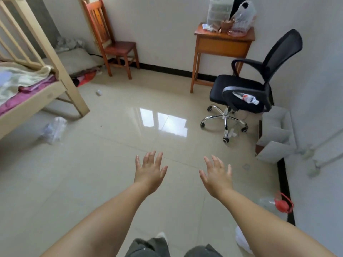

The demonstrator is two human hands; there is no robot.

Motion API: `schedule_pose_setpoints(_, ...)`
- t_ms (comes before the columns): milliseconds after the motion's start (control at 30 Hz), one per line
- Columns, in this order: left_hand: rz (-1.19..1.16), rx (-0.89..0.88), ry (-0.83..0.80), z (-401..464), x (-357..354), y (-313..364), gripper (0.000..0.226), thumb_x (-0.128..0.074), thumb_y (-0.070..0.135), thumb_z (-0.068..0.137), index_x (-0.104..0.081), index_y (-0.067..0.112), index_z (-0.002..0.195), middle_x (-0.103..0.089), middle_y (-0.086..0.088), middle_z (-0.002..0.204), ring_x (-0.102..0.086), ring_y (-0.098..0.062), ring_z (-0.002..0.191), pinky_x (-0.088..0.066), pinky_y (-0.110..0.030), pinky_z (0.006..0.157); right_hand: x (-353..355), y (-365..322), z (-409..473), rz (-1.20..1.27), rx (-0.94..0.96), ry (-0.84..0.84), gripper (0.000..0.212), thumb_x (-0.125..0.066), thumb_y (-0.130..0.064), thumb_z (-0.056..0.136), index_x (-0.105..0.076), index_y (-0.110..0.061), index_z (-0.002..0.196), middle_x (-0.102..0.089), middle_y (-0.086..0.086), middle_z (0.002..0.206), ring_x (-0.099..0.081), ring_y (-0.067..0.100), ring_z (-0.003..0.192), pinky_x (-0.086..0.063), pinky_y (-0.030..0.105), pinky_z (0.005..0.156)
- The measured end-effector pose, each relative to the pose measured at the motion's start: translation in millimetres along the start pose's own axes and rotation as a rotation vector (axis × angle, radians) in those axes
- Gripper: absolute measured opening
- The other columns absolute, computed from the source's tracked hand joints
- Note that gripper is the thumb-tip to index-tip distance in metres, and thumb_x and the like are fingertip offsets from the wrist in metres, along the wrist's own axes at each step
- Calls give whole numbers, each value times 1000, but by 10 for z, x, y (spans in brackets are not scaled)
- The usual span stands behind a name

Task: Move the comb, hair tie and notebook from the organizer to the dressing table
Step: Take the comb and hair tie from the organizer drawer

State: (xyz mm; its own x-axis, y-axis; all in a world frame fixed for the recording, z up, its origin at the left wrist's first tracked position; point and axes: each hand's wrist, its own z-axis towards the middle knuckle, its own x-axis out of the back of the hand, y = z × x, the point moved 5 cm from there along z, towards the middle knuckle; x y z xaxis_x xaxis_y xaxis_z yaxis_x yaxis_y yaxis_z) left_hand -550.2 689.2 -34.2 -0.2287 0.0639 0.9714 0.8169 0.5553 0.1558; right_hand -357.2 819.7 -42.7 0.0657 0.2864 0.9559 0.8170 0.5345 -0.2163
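Note:
My left hand (149,172) and my right hand (217,176) are stretched out in front of me over the tiled floor, palms down, fingers spread, holding nothing. Far ahead against the wall stands a small wooden dressing table (222,44). On its top sits a clear plastic drawer organizer (219,10), next to a plastic bag (244,14) and some small items. I cannot make out the comb, the hair tie or the notebook from here.
A black office chair (248,89) stands just right of the table. A wooden chair (113,39) is at the back left, a bed frame (46,86) at the left. A white box (276,134) and a red-capped bottle (278,203) lie by the right wall.

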Motion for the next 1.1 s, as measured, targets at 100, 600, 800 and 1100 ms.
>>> schedule_pose_setpoints(100,-10,-47,-9,938,275,69,59,-18,48,94,-4,24,147,-11,-7,157,-8,-24,144,1,-52,116,254,4,815,31,-59,28,55,-28,-46,94,-17,-27,145,-15,3,157,-12,20,144,-6,55,114)
schedule_pose_setpoints(600,-30,-166,30,5810,1199,895,59,-15,49,94,1,26,147,-8,-1,158,-4,-19,145,1,-48,117,1628,629,5611,0,-135,114,56,-28,-47,94,-18,-27,145,-17,3,157,-12,20,144,-9,52,115)
schedule_pose_setpoints(800,-41,-123,60,7665,1455,781,59,-18,48,94,-4,25,147,-12,-4,157,-6,-19,145,-1,-49,117,1931,523,7478,-12,-61,124,56,-27,-46,94,-16,-27,146,-16,4,157,-11,20,144,-8,53,115)
schedule_pose_setpoints(1100,57,-261,129,10739,2383,830,60,-17,50,93,-6,25,147,-15,-5,157,-9,-21,144,-4,-50,117,2703,454,10055,62,-205,234,55,-27,-45,95,-17,-26,145,-20,5,156,-14,22,144,-11,52,116)
